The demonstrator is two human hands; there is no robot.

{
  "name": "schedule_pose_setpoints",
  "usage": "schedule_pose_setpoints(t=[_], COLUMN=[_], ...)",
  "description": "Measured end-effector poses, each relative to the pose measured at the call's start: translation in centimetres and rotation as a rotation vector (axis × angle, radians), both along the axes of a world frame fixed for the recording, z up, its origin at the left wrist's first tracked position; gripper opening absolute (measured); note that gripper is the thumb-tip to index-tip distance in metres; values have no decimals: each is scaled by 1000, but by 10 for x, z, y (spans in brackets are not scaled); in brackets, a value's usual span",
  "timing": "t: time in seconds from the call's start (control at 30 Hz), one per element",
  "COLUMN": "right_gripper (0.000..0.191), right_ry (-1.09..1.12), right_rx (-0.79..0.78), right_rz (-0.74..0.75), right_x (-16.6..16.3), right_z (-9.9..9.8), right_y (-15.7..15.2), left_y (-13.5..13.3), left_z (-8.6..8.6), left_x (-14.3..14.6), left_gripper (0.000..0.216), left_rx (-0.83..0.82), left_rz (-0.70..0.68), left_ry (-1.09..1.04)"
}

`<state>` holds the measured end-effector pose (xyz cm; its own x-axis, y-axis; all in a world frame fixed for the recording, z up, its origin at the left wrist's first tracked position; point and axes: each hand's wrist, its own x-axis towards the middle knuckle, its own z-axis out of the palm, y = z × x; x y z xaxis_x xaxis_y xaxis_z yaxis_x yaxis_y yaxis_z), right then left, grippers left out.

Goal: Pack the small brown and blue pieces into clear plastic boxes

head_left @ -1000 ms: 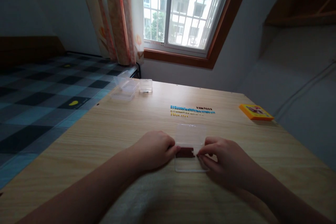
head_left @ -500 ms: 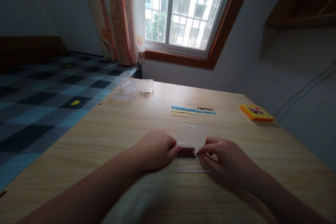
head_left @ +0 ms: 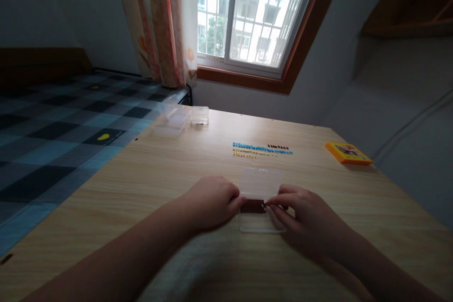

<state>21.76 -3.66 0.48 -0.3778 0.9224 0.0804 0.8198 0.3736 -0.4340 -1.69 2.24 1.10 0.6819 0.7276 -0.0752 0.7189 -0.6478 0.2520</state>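
Note:
An opened clear plastic box (head_left: 262,224) lies on the table in front of me, its lid (head_left: 261,181) laid back on the far side. Across the box sits a dark reddish-brown block of small building pieces (head_left: 252,206). My left hand (head_left: 215,200) is closed, its thumb and finger at the block's left end and the box's left edge. At the block's right end my right hand (head_left: 299,207) is closed in a pinch. Its fingertips touch the block's edge; whatever tiny piece they hold is too small to name.
Rows of tiny blue pieces (head_left: 262,148), yellow pieces (head_left: 244,155) and dark brown pieces (head_left: 278,146) lie beyond the box. An orange-yellow box (head_left: 348,153) rests at the right. Clear containers (head_left: 173,120) stand at the far left corner, beside a checkered bed (head_left: 71,127).
The right fingertips have closed in on the block's right end, and the gap there looks smaller. The left hand stays in place. The view has shifted slightly.

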Motion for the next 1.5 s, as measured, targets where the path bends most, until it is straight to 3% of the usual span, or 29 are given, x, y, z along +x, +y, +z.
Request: schedule_pose_setpoints(t=[1.5], right_gripper=[24], right_ry=[-18], right_rx=[-9], right_rz=[2], right_x=[-1], right_z=[2], right_y=[0], left_y=[1], left_z=[-1], left_x=[0], left_gripper=[43], left_rx=[0], left_rz=[-1], left_ry=[4])
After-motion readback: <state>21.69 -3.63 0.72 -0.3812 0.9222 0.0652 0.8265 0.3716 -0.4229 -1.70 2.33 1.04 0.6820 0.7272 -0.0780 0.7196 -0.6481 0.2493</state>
